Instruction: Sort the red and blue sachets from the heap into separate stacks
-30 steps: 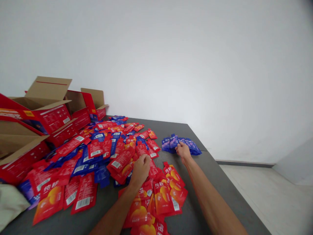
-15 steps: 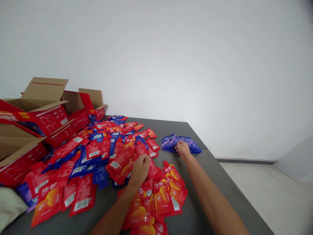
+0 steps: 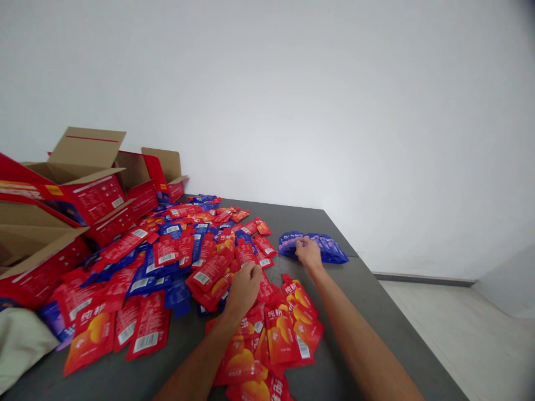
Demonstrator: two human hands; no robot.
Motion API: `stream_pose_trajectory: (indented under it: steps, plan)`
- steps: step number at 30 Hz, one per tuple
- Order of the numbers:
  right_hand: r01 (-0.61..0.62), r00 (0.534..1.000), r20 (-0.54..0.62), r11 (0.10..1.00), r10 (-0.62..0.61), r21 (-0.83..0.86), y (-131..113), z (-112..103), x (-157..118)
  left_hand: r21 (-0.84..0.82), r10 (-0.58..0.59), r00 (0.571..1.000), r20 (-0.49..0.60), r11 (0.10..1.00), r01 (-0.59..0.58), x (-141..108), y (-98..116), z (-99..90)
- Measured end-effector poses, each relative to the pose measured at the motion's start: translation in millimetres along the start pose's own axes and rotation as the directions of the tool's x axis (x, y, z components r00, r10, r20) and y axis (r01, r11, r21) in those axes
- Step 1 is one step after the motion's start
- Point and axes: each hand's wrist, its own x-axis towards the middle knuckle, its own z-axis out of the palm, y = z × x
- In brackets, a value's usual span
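My right hand (image 3: 308,253) pinches the near side of a row of overlapping blue-purple spouted pouches (image 3: 332,249) on the right part of the table. My left hand (image 3: 246,283) is curled into a loose fist over the red pouches, with nothing seen sticking out of it; its palm side is hidden. Below and right of that fist lies a group of red spouted pouches with orange fruit pictures (image 3: 279,334). To its left spreads a large mixed heap of red and blue pouches (image 3: 167,253), many with barcodes facing up.
Open red cardboard boxes (image 3: 98,197) stand along the left side behind the heap. A pale cloth (image 3: 23,345) lies at the lower left. The dark grey table (image 3: 292,217) ends at a right edge above a light floor (image 3: 460,328), with a white wall behind.
My right hand has shifted slightly left along the blue pouches, which now lie more evenly fanned. My left hand stays curled at the same spot. The view has turned slightly.
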Motion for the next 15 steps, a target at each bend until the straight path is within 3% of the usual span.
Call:
stream_pose_trajectory:
  steps: [3,7,11,15]
  plan:
    - [0.144,0.988,0.061,0.987,-0.139,-0.077,-18.8,22.0,-8.7,0.009,-0.002,1.0,-0.01,1.0,0.002,0.5,0.6,-1.1]
    - [0.237,0.965,0.146,0.961,-0.217,-0.144,-42.6,60.0,-19.6,0.02,0.004,1.0,-0.027,1.0,-0.003,2.0,1.9,-3.3]
    - [0.21,0.964,0.209,0.952,-0.165,-0.22,-59.2,90.5,-24.4,0.016,0.01,0.999,-0.046,1.0,-0.009,3.2,2.1,-5.3]
    - [0.133,0.972,0.225,0.949,-0.069,-0.286,-68.7,107.3,-25.5,0.016,0.019,0.998,-0.054,1.0,-0.018,4.0,0.5,-5.4]
